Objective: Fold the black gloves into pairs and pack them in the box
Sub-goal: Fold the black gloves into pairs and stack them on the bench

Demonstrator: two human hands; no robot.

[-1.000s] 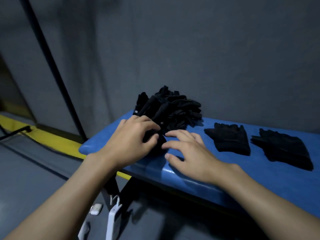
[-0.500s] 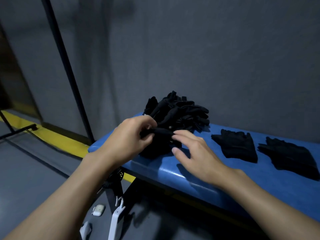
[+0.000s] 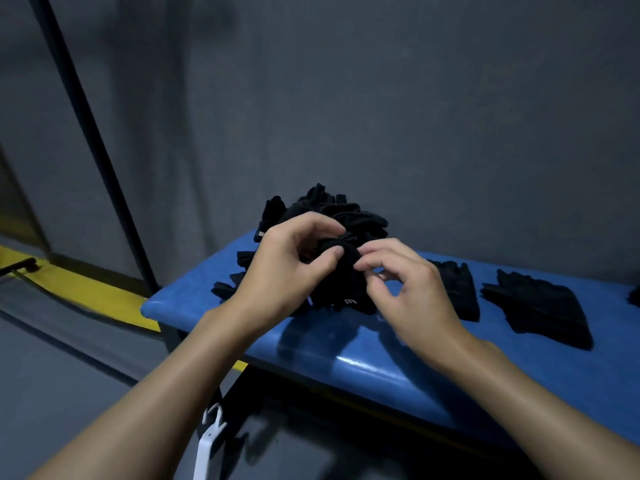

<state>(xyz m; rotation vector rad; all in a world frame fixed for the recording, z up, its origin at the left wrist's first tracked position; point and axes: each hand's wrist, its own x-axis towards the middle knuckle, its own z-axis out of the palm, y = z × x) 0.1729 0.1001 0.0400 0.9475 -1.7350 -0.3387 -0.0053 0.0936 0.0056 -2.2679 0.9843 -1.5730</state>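
Held up just above the near-left part of the padded blue bench: one limp black fabric glove, directly in front of the loose heap of black gloves at the far left end. Left hand curled, thumb and forefinger pinching the glove's top edge. Right hand half closed, fingertips nipping the same edge from the right.

Probably light, soft and floppy, with no stiffness to keep a fold unaided; likely grippy rather than slippery, and not fragile. Best taken at the cuff or along one flat edge with both hands, so that the glove fingers do not trail.

Further right, flat on the bench and apart from each other: a middle black glove pair and a right black glove pair.

Black on black, so no telling whether one glove or two in the grip, nor cuff from finger end. Lower part masked by the hands. Another dark scrap cut off at the right edge. No box in view.
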